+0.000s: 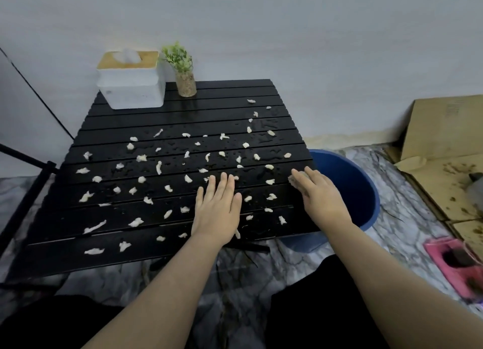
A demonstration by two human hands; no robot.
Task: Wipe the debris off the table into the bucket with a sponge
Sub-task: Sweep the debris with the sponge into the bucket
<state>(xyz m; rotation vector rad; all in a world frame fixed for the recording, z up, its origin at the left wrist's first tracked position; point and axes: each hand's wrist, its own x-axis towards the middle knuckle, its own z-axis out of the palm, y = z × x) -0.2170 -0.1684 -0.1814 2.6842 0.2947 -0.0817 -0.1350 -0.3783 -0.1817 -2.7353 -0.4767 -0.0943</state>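
A black slatted table [183, 118] stands against the pale wall, wet with droplets and strewn with small white scraps of debris [141, 157] across most of its top. The person's left hand [218, 207] lies flat on the slats near the front edge, fingers straight and spread, gripping nothing. The right hand [318, 191] hovers over the table's right edge with its fingers extended; something small and pale shows at the fingertips, but I cannot tell whether it is being pinched or whether it is the sponge. A blue bucket [366, 191] sits on the marbled floor just beside the table's right side, partly under the right hand. At the back left stand a white tissue box [132, 87] and a small potted plant [183, 71].
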